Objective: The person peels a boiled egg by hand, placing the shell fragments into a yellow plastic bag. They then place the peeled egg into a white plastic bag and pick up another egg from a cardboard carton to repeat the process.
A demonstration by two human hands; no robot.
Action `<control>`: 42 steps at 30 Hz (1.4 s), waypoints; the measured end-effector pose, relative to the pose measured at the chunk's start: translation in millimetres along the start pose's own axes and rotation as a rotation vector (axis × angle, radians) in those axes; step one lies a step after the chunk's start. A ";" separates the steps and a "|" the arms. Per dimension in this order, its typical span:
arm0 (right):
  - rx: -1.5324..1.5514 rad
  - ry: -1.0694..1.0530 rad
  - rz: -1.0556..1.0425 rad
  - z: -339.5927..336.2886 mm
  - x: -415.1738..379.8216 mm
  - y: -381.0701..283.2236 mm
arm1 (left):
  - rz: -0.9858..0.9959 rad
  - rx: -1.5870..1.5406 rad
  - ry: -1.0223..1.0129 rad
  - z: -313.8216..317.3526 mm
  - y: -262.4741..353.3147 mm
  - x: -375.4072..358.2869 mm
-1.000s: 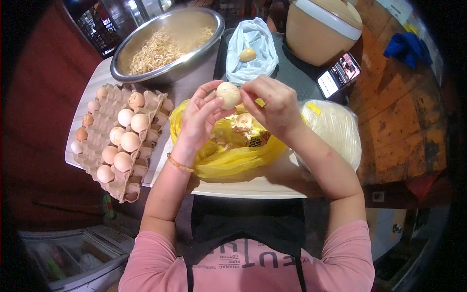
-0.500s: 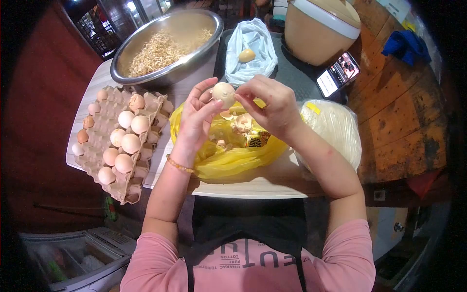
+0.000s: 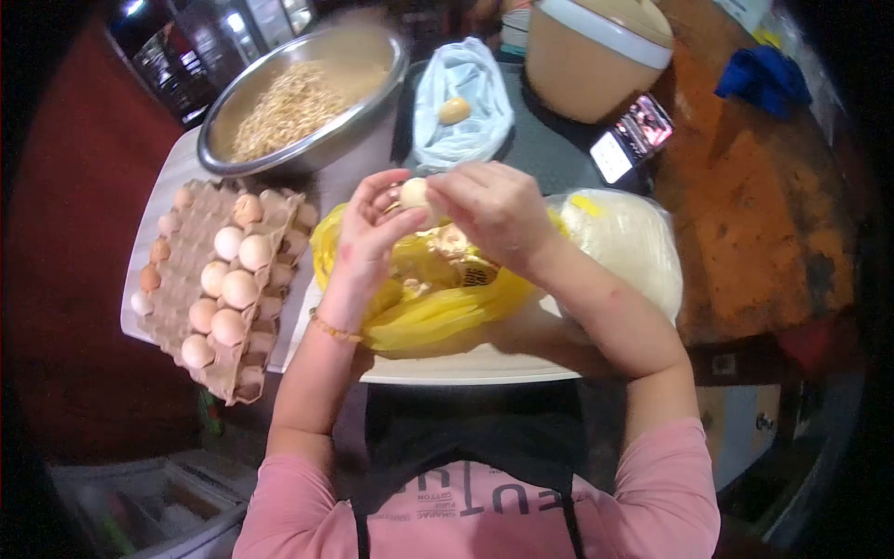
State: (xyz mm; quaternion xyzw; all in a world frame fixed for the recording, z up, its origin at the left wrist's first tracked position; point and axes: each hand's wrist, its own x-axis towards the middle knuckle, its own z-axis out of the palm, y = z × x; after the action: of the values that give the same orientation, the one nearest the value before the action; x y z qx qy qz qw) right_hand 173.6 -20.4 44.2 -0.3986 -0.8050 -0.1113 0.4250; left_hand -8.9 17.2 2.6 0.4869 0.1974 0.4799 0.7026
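Observation:
A pale egg [image 3: 414,194] is held up above the yellow plastic bag [image 3: 447,321]. My left hand [image 3: 372,224] has its thumb and fingers curled round it from the left. Against the egg's right side, the bent fingers of my right hand [image 3: 494,210] press close together; their tips are partly hidden. Broken eggshell [image 3: 453,244] lies inside the bag below, near a black printed label. On the left, a cardboard egg tray [image 3: 200,252] carries several whole eggs, white and brown, and some cracked ones.
A steel bowl [image 3: 216,154] of pale shreds stands at the back left. Behind my hands, a light blue plastic bag [image 3: 466,79] holds one yellowish egg [image 3: 453,111]. To the right are a wrapped white bundle [image 3: 624,247], a propped phone [image 3: 633,140] and a beige tub [image 3: 587,65].
My right fingers have moved in from the egg's right edge and now cover more of it. The egg stays in my left hand. The whole view has shifted slightly.

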 end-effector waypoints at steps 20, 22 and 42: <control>-0.109 0.007 -0.034 10.2 -6.8 1.2 | -0.057 0.129 0.091 6.9 0.9 -4.3; -0.112 0.014 -0.024 11.4 -7.2 1.6 | -0.072 0.115 0.078 8.3 1.5 -5.2; -0.183 0.096 -0.075 -0.6 5.4 5.2 | -0.018 -0.007 0.028 6.2 8.5 -4.3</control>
State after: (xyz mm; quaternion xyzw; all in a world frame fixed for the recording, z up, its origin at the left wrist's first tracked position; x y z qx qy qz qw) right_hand 176.0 -14.3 47.9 -0.3997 -0.7845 -0.2192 0.4204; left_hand -10.4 11.0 12.0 0.4759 0.2098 0.4811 0.7057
